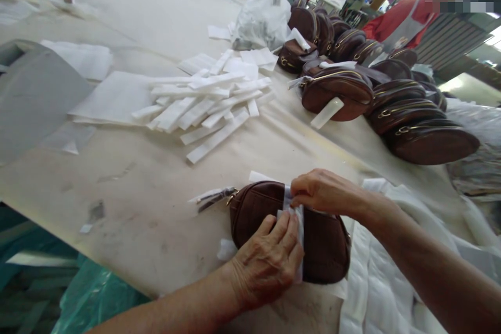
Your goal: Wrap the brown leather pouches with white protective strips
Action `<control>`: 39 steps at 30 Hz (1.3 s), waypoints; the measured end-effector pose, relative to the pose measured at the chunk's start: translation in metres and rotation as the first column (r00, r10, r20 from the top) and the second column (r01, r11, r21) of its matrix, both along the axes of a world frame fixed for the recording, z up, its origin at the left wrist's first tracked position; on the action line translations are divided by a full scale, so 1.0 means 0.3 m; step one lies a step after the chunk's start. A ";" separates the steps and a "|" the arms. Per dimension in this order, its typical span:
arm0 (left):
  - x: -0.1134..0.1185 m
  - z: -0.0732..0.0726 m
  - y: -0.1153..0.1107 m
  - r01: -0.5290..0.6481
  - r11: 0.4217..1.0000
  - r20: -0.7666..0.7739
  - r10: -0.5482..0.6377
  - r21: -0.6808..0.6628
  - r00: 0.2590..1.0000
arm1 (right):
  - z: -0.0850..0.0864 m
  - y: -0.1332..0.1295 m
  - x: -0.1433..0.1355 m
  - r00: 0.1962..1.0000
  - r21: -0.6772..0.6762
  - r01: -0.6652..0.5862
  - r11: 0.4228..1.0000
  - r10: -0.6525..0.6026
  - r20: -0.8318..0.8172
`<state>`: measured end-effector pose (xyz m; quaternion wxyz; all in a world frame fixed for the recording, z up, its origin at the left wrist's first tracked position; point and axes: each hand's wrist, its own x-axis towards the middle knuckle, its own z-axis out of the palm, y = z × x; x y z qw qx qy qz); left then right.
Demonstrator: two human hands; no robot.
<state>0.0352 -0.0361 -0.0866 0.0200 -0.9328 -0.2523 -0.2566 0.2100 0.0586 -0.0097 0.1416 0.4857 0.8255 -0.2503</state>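
A brown leather pouch (pixel 254 209) lies at the near edge of the table (pixel 129 193), its zip pull pointing left. A white paper strip (pixel 299 219) is wrapped across its middle. My left hand (pixel 268 263) presses flat on the pouch and the strip's lower part. My right hand (pixel 323 191) pinches the strip's upper end at the top of the pouch.
A loose heap of white paper strips (pixel 207 102) lies mid-table. A row of finished brown pouches (pixel 395 109) runs along the right side, with a white plastic bag (pixel 264 18) behind. White padding (pixel 385 282) lies at near right. A person in red (pixel 395 18) stands far right.
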 end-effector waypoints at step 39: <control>0.015 0.003 -0.012 -0.030 0.985 0.244 -0.012 0.167 0.970 | -0.039 -0.228 0.014 0.855 0.184 0.506 0.843 -0.463 -0.232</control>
